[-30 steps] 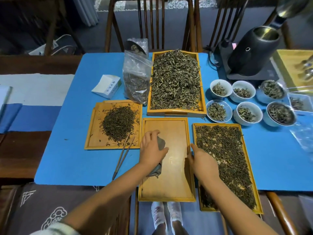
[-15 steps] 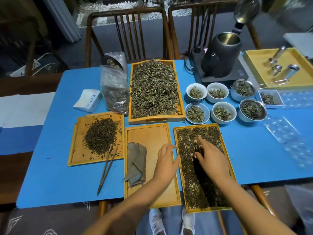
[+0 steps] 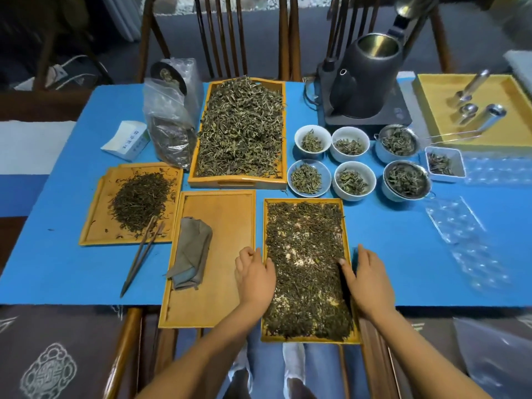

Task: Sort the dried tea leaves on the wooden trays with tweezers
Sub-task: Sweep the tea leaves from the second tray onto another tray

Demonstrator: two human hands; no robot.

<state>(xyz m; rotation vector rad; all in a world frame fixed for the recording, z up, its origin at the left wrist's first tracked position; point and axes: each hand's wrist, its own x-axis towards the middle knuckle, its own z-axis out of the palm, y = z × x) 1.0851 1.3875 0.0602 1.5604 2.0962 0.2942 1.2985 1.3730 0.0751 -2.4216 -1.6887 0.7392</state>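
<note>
Blue matting [image 3: 66, 263] covers the table, with dark wooden chairs [image 3: 218, 36] behind it. At the back sits the biggest tray [image 3: 240, 184], heaped with pale green leaves, beside a black kettle [image 3: 365, 82] on its base. Nearest the person lies a long wooden tray [image 3: 347, 226] overhanging the table edge, spread with dried tea leaves [image 3: 305, 254]; the left hand [image 3: 254, 279] curls its fingers over this tray's left rim and the right hand [image 3: 370, 283] grasps the right rim, thumb on the leaves. Left of it, a bare tray [image 3: 227, 208] holds a folded grey cloth [image 3: 191, 254]. Further left, a small tray [image 3: 95, 226] carries a dark leaf pile. The tweezers [image 3: 141, 256] rest ungripped across that tray's near edge onto the matting. 6 bowls [image 3: 312, 141] of leaves sit mid-right.
</note>
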